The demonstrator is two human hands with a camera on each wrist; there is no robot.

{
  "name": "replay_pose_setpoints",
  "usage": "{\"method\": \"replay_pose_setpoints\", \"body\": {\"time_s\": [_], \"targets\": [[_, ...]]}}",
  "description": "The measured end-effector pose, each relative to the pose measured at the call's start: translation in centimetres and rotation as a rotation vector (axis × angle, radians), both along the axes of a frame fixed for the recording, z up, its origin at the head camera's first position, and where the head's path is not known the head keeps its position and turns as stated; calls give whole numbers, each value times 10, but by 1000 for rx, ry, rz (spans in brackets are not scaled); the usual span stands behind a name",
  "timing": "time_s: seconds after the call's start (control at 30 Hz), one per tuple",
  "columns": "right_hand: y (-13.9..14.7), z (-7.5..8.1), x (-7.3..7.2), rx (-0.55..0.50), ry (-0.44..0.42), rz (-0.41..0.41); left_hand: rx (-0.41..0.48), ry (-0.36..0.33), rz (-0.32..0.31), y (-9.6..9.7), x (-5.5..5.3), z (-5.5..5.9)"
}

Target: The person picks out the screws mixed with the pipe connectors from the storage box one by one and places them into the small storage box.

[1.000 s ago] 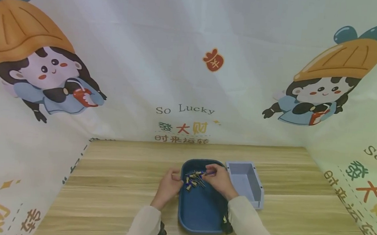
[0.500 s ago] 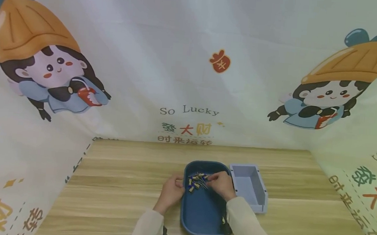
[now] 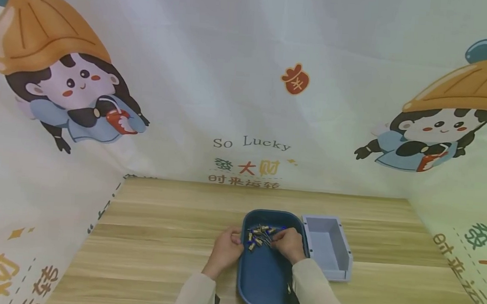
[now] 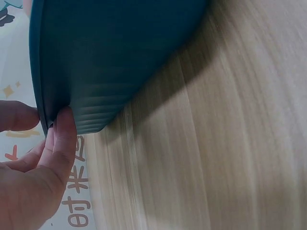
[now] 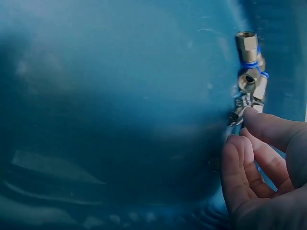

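Note:
My left hand (image 3: 226, 251) holds the left rim of a dark blue tray (image 3: 269, 287). In the left wrist view, thumb and fingers of that hand (image 4: 41, 179) pinch the tray's edge (image 4: 36, 57) from both sides. Toward the tray's far end lies a loose pile of brass fittings with blue rings (image 3: 251, 246) and dark screws (image 3: 265, 236). At the pile's right side is my right hand (image 3: 289, 244), fingers bent. In the right wrist view its thumb touches the threaded metal pieces (image 5: 244, 100); whether anything sits between thumb and fingers is hidden.
A grey open-fronted bin (image 3: 326, 244) stands close against the tray's right side. Both are on a wood-grain table (image 3: 155, 240). A printed white cloth (image 3: 189, 71) encloses the back and sides.
The right hand has come lower and nearer to me over the pile. The left hand stays at the tray rim. The whole view has shifted slightly, so everything appears farther right.

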State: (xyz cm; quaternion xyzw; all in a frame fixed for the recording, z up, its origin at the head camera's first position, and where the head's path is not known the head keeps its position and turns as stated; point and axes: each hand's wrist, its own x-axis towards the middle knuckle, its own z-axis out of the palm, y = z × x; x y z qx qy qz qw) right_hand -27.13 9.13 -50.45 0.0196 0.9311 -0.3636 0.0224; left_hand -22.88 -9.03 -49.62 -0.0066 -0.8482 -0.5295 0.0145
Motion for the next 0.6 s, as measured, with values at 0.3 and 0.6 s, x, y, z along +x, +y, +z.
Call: {"method": "replay_pose_setpoints", "body": {"time_s": [0.3,0.6], "targets": [[-1,-11,-1,-23,25,-37,7,-18,19,2,0,2],[-3,-12,-2,25,41,-61,4,-32,41,3,0,-1]]}}
